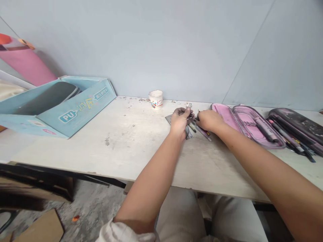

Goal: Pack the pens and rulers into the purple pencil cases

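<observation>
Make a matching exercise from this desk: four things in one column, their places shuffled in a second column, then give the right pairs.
Things:
1. paper cup
2. open pink pencil case
3. dark pencil case
4. blue cardboard box

Places:
A. next to the right hand
B. far right end of the desk
C. left end of the desk
D. at the back by the wall, left of the left hand

Pairs: 1-D, 2-A, 3-B, 4-C
</observation>
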Available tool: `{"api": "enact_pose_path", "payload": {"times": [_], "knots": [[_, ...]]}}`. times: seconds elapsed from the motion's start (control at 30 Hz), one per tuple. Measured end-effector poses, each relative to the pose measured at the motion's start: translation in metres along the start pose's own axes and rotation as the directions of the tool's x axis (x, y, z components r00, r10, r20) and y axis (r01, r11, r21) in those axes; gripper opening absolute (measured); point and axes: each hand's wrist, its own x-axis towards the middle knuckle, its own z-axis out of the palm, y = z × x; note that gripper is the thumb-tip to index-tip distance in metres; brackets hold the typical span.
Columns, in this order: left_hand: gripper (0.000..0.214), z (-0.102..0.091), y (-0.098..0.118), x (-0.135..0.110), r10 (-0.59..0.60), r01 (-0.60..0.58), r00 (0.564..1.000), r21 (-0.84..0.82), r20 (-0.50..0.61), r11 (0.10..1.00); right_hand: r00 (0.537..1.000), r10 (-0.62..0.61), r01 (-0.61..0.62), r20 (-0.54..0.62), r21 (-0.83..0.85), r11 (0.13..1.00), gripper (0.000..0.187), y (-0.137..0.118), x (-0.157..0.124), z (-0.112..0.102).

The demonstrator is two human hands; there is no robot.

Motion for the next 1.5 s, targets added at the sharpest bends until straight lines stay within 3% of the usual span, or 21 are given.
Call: {"api": "enact_pose_path", "payload": {"times": [0.13,0.23,0.37,0.47,0.53,0.67,0.83,0.93,1.07,1.13,1.2,1.33,1.5], "knots": [[0.016,0.001,0.001,-0.001,0.026,-0.026,1.000,0.031,-0.006,0.999,0.993,0.080,-0.061,-0.088,0.197,0.979,0.023,0.009,-0.009,-0.004],[0.011,0.004,0.000,-0.003,0.047,-0.051,0.998,0.106,0.040,0.993,0.970,0.123,0.000,-0.208,0.508,0.861,0.020,0.022,-0.029,-0.006],[0.013,0.009,-0.006,-0.008,0.024,-0.059,0.990,0.253,0.140,0.966,0.885,0.269,0.123,-0.381,0.746,0.654,0.020,0.037,-0.055,0.000],[0.011,0.011,-0.012,-0.012,0.029,-0.092,0.983,0.344,0.184,0.935,0.830,0.355,0.154,-0.431,0.788,0.596,0.022,0.041,-0.064,0.006],[0.011,0.011,-0.014,-0.013,0.057,-0.142,0.975,0.403,0.215,0.904,0.833,0.339,0.151,-0.436,0.771,0.619,0.020,0.040,-0.066,0.006],[0.012,0.008,-0.014,-0.013,0.105,-0.225,0.959,0.482,0.264,0.847,0.880,0.194,0.182,-0.433,0.686,0.704,0.017,0.036,-0.070,0.000],[0.014,0.004,-0.016,-0.011,0.128,-0.253,0.957,0.533,0.262,0.807,0.849,0.186,0.210,-0.494,0.639,0.740,0.018,0.037,-0.072,-0.004],[0.014,0.002,-0.017,-0.009,0.124,-0.263,0.953,0.554,0.276,0.790,0.872,0.136,0.217,-0.471,0.619,0.755,0.017,0.039,-0.071,-0.003],[0.015,0.002,-0.015,-0.011,0.161,-0.382,0.917,0.684,0.365,0.621,0.901,0.065,0.233,-0.429,0.605,0.761,0.016,0.042,-0.069,-0.002],[0.016,0.004,-0.015,-0.016,0.140,-0.442,0.889,0.735,0.436,0.514,0.885,0.087,0.251,-0.457,0.627,0.738,0.016,0.042,-0.069,-0.003],[0.018,0.007,-0.016,-0.022,0.076,-0.458,0.873,0.757,0.482,0.466,0.854,0.168,0.246,-0.493,0.667,0.703,0.015,0.039,-0.070,-0.004],[0.025,0.012,-0.018,-0.031,-0.036,-0.447,0.855,0.770,0.518,0.456,0.794,0.309,0.207,-0.523,0.712,0.672,0.024,0.033,-0.072,-0.002],[0.026,0.008,-0.023,-0.027,0.020,-0.433,0.870,0.744,0.493,0.509,0.851,0.138,0.238,-0.507,0.605,0.760,0.042,0.028,-0.073,0.007]]}}
